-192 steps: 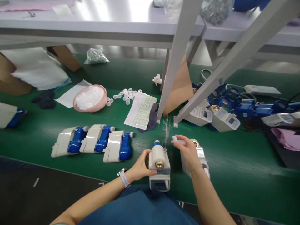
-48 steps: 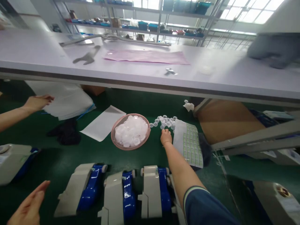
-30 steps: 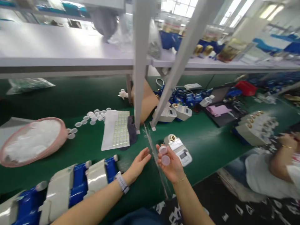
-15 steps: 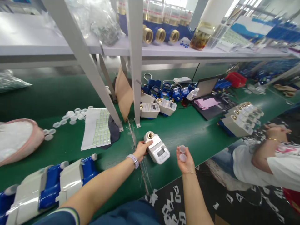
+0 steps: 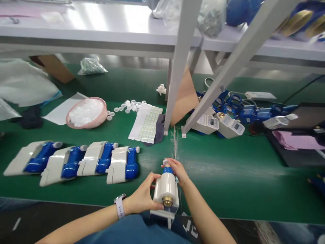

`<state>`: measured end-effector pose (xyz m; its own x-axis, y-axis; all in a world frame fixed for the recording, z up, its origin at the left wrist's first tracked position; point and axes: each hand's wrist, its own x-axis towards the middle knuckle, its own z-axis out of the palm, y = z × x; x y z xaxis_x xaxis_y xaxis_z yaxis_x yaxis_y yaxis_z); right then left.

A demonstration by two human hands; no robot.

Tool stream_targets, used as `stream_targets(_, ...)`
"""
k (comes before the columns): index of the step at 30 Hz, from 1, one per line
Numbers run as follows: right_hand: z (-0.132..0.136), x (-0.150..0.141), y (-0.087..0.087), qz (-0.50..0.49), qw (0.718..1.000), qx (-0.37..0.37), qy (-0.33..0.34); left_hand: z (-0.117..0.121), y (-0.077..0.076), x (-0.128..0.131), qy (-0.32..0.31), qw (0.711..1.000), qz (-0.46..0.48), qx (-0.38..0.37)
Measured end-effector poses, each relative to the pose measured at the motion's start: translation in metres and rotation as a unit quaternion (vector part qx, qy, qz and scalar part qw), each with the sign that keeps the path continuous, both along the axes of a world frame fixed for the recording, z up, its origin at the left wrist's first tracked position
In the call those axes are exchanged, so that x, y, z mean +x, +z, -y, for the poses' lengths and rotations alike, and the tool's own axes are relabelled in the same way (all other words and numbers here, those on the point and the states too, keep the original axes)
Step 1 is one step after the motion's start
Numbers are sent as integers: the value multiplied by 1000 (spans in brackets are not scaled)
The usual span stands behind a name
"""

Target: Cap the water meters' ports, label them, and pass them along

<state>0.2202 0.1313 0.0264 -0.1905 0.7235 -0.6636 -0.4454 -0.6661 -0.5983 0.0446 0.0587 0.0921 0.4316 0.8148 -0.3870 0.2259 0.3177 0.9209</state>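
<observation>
My left hand [image 5: 142, 198] grips the side of a white and blue water meter [image 5: 166, 189] at the near edge of the green belt [image 5: 228, 173]. The meter's brass port faces me. My right hand [image 5: 176, 168] is closed over the meter's far blue end, where a small white cap shows under the fingers. A watch sits on my left wrist.
Several finished meters [image 5: 76, 161] lie in a row to the left. A pink bowl of white caps [image 5: 86, 113], loose caps [image 5: 128, 105] and a label sheet [image 5: 146, 122] lie beyond. More meters [image 5: 223, 123] sit behind the slanted shelf posts [image 5: 177, 64]. A black tray with pink foam [image 5: 297, 140] is at right.
The meter has been pulled from the belt's middle to the near edge and turned with its brass port toward me. My right hand, which held two caps open, now closes over the far end.
</observation>
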Motion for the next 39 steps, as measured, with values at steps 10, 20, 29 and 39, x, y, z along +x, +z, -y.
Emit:
stream_targets(10,11,-26,-22,138,990,19,39,-3,-28,-19,61,998,0,-22)
stream_targets(20,-18,15,-26,304,949,72,40,-43,-63,-13,114,984,43,-133)
stream_targets(29,3,-32,50,281,897,318,122,-45,-72,-8,154,980,38,-120)
stream_targets(39,-13,-25,31,359,889,214,187,-46,-63,-9,126,988,-17,-90)
